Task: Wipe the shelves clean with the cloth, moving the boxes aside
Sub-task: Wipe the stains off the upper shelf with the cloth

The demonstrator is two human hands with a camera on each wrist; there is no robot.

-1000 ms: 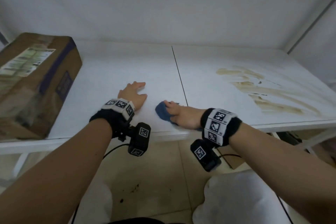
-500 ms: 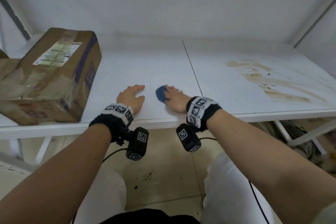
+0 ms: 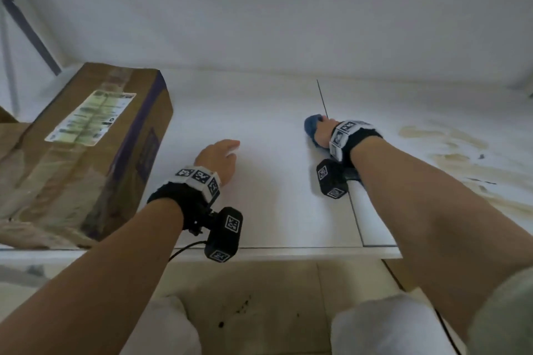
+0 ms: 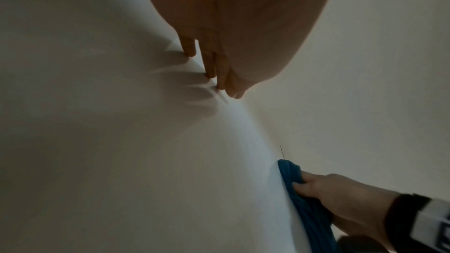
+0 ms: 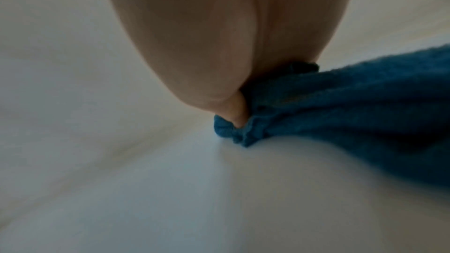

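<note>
A blue cloth (image 3: pixel 311 127) lies bunched on the white shelf (image 3: pixel 274 130), beside the dark seam between two shelf boards. My right hand (image 3: pixel 323 131) grips it and presses it down; the left wrist view shows its fingers (image 4: pixel 309 184) curled into the cloth (image 4: pixel 304 199), and the right wrist view shows the cloth (image 5: pixel 340 107) under the palm. My left hand (image 3: pixel 220 157) rests flat on the shelf with straight fingers (image 4: pixel 209 64), holding nothing. A taped cardboard box (image 3: pixel 86 150) with a shipping label stands at the shelf's left end, just left of my left hand.
Brown stains (image 3: pixel 461 158) streak the right board of the shelf. The shelf's front edge (image 3: pixel 288 252) runs across below my wrists, with tiled floor beneath. A white wall closes the back. Part of another box (image 3: pixel 8 121) shows at the far left.
My right hand has pushed the cloth away from the front edge toward the back of the shelf along the seam. The left hand stays flat in about the same spot.
</note>
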